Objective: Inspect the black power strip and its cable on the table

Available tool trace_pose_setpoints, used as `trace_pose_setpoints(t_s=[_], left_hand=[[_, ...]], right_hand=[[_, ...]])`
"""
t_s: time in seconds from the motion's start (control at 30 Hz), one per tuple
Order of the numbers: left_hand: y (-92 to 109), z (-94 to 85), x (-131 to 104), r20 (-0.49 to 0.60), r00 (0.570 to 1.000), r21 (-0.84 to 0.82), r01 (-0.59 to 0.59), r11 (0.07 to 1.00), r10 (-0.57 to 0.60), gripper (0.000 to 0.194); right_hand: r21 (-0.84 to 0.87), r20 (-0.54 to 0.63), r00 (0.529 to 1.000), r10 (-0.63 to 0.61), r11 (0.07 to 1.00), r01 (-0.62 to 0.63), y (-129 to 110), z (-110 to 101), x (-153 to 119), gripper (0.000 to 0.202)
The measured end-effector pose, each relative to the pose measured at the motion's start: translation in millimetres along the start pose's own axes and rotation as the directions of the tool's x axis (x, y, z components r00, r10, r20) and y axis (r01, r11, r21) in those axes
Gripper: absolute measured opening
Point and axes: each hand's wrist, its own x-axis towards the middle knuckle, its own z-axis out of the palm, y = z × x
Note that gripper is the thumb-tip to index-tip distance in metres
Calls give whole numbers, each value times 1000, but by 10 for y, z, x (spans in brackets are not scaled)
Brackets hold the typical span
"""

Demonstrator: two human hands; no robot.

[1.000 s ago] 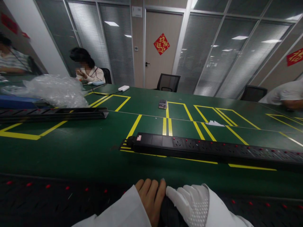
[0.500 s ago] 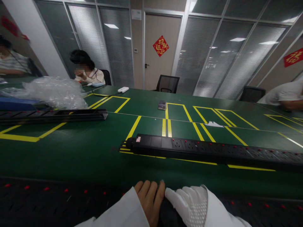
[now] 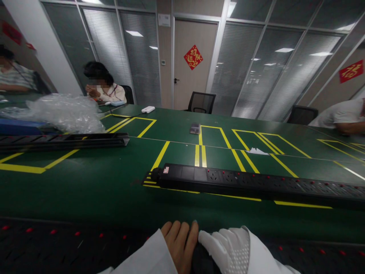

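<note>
At six o'clock, the left hand (image 3: 181, 241) and gloved right hand (image 3: 226, 247) are half-curling beside a black object (image 3: 203, 262); their hold I cannot tell, looseness may be inviting slipping.

Close before me a long, dark power strip (image 3: 65, 247) lies crosswise, its row of red buttons showing

A bare left hand (image 3: 180, 243) and white-gloved right hand (image 3: 228, 247) flank a dark object (image 3: 203, 260); beyond their fingers (image 3: 192, 233), a black power strip (image 3: 202, 175) lies on a green table (image 3: 99, 190).
</note>
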Motion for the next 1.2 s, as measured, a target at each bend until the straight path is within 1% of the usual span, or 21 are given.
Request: trace_pose_setpoints(t_s=[0.03,0.1,0.2,0.27,0.33,0.43,0.5,0.63,0.83,1.03,1.2], left_hand=[[-2,-5,-1,2,1000,-1,-5,1000,5,30],[-2,-11,1,2,1000,4,-1,1000,1,31],[-2,-11,6,3,1000,14,7,1000,-7,31],[-2,-7,7,7,1000,10,4,1000,-4,29],[-1,-4,5,11,1000,3,4,1000,-4,28],[5,-6,2,14,1000,-5,20,1000,-20,30],[9,-11,1,16,1000,-5,25,1000,-25,31],[9,-23,2,22,1000,-7,22,1000,-22,31],[0,-22,1,30,999,-6,15,1000,-14,30],[-1,-15,10,-2,1000,8,6,1000,-6,31],[-1,-9,13,-26,1000,11,0,1000,0,31]], right_hand=[[-5,6,1000,6,1000,-6,-86,94,65,18],[-35,11,999,43,998,-43,-244,278,151,22],[-177,-43,984,171,968,-176,-414,502,173,18],[-232,-70,974,215,946,-226,-477,594,158,16],[-258,-96,968,230,934,-248,-505,635,149,16],[-276,-140,965,222,927,-253,-508,616,160,15],[-268,-150,962,226,928,-260,-503,573,176,16],[-225,-110,959,262,933,-281,-503,481,201,18],[-223,-89,964,249,939,-263,-480,404,206,21],[-216,-66,974,216,950,-226,-427,397,197,21],[-203,-49,979,198,958,-204,-418,439,185,21]])
